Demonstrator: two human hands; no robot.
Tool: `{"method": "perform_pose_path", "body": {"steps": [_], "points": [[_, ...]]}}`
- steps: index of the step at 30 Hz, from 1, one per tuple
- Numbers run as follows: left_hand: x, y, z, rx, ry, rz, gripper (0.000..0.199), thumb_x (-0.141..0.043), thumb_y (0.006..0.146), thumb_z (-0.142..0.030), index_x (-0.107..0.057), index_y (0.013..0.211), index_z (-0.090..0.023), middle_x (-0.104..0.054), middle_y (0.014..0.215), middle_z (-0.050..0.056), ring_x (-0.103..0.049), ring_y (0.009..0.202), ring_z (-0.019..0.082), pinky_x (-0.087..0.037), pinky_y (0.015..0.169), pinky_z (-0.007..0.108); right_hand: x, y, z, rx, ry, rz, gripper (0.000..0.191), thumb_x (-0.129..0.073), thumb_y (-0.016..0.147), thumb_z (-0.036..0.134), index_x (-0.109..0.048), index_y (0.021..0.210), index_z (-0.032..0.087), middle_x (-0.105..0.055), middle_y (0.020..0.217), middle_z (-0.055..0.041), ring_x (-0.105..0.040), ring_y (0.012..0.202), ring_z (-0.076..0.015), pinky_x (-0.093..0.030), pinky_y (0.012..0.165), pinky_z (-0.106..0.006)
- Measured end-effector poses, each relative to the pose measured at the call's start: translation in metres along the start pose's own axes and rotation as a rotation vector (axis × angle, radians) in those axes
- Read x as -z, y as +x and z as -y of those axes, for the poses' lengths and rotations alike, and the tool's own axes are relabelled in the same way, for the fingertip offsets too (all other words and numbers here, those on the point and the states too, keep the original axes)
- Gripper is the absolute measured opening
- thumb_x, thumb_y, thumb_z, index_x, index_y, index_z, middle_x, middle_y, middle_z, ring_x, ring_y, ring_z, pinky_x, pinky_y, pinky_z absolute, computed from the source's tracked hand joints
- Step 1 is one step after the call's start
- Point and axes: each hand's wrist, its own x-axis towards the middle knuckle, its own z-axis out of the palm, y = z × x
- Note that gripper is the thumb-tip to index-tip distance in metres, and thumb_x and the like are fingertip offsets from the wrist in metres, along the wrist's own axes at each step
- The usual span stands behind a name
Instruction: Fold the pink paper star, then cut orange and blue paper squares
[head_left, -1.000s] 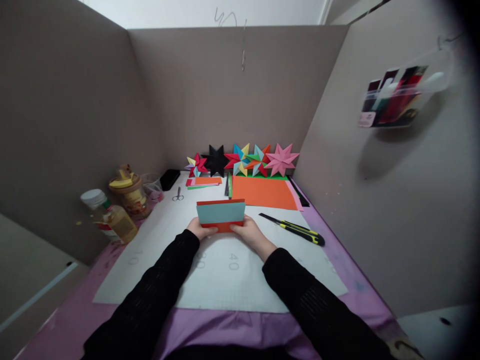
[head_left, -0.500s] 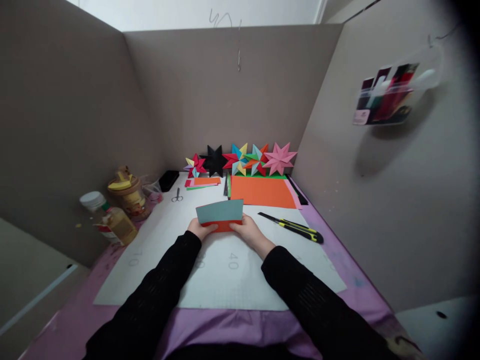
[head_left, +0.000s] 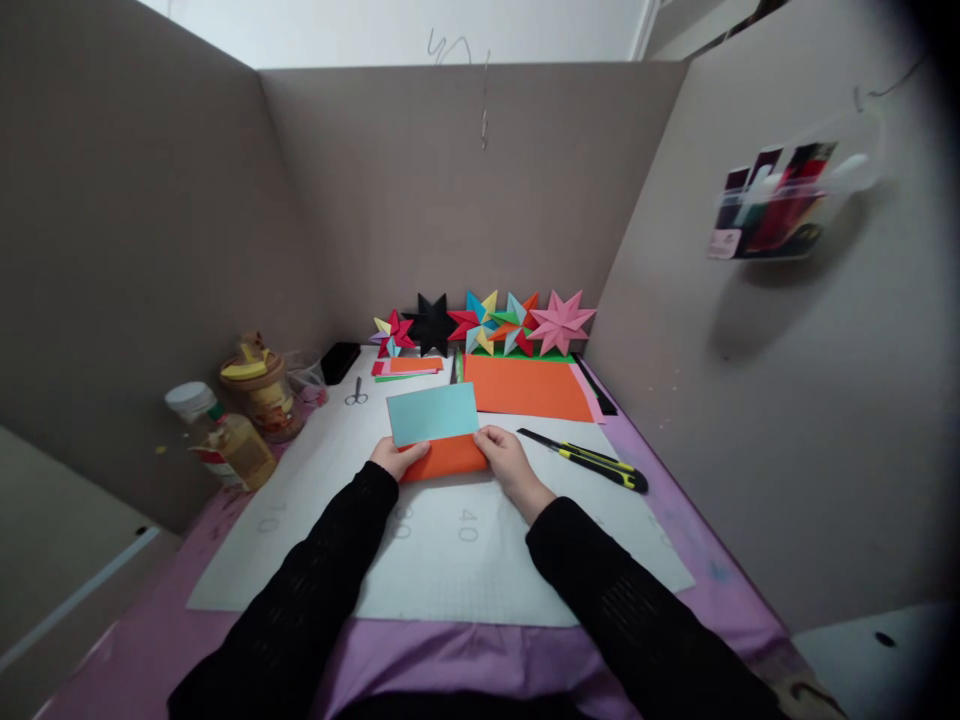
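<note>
A light blue paper rectangle (head_left: 433, 413) stands tilted up behind an orange paper strip (head_left: 446, 459), both held between my hands above the white sheet. Whether the two colours are separate pieces is unclear. My left hand (head_left: 397, 457) grips the lower left edge, its thumb lying over the orange part. At the right end, my right hand (head_left: 506, 460) pinches the paper between thumb and fingers. Just right of that hand lies a black and yellow utility knife (head_left: 592, 462) with its blade out.
Behind are an orange paper stack (head_left: 529, 388), smaller paper strips (head_left: 412, 366), scissors (head_left: 356, 393) and several folded paper stars, including a pink star (head_left: 561, 322). A glue bottle (head_left: 225, 440), a brown jar (head_left: 262, 390) and a black phone (head_left: 340, 362) stand or lie left. Grey panels enclose the table.
The paper has tipped, so more of the blue and orange faces shows. My right hand has shifted slightly up to the paper's right corner; its thumb is off the orange front.
</note>
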Motion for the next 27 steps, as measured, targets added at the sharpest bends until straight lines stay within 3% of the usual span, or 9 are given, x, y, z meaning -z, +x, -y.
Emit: {"method": "perform_pose_path", "body": {"steps": [3,9,18,22,27], "points": [[-0.001,0.0,0.003,0.002,-0.031,-0.024,0.057,-0.082,0.047,-0.049,-0.073,0.085,-0.008,-0.075,0.087,0.014,-0.069,0.084,0.03,-0.053,0.08,0.037,0.0,0.0,0.001,-0.001,0.002,0.04,0.037,-0.057,0.077,0.053,-0.055,0.065,0.018,-0.053,0.06,0.0023,-0.044,0.057,-0.0124,-0.034,0.053,-0.024],[-0.003,0.003,0.007,-0.002,-0.052,-0.093,0.061,-0.08,0.045,-0.053,-0.073,0.086,-0.008,-0.074,0.089,0.014,-0.068,0.09,0.032,-0.052,0.085,0.039,-0.002,-0.003,-0.002,-0.038,0.01,0.178,0.049,-0.063,0.068,0.063,-0.061,0.084,0.017,-0.058,0.068,-0.001,-0.046,0.054,-0.0125,-0.036,0.05,-0.024],[-0.007,-0.003,0.0,-0.011,-0.039,-0.045,0.06,-0.079,0.047,-0.053,-0.073,0.087,-0.008,-0.074,0.092,0.015,-0.068,0.09,0.031,-0.053,0.083,0.039,-0.005,-0.003,0.002,-0.009,-0.015,0.044,0.034,-0.06,0.075,0.052,-0.054,0.073,0.018,-0.056,0.066,0.001,-0.048,0.06,-0.0133,-0.038,0.058,-0.025],[-0.008,-0.005,-0.002,-0.016,0.037,0.005,0.053,-0.078,0.051,-0.049,-0.073,0.086,-0.009,-0.075,0.088,0.013,-0.069,0.085,0.029,-0.054,0.079,0.037,-0.003,-0.002,-0.001,-0.009,-0.08,0.015,0.033,-0.061,0.073,0.047,-0.047,0.066,0.019,-0.047,0.058,0.0047,-0.041,0.054,-0.0106,-0.033,0.052,-0.022],[0.013,0.0,-0.003,-0.022,0.207,0.012,0.041,-0.07,0.058,-0.05,-0.071,0.07,-0.011,-0.072,0.062,0.01,-0.067,0.058,0.024,-0.053,0.056,0.033,0.0,-0.001,-0.005,-0.027,-0.218,-0.011,0.034,-0.062,0.071,0.044,-0.041,0.058,0.019,-0.036,0.052,0.0072,-0.032,0.049,-0.0086,-0.025,0.047,-0.021]]}}
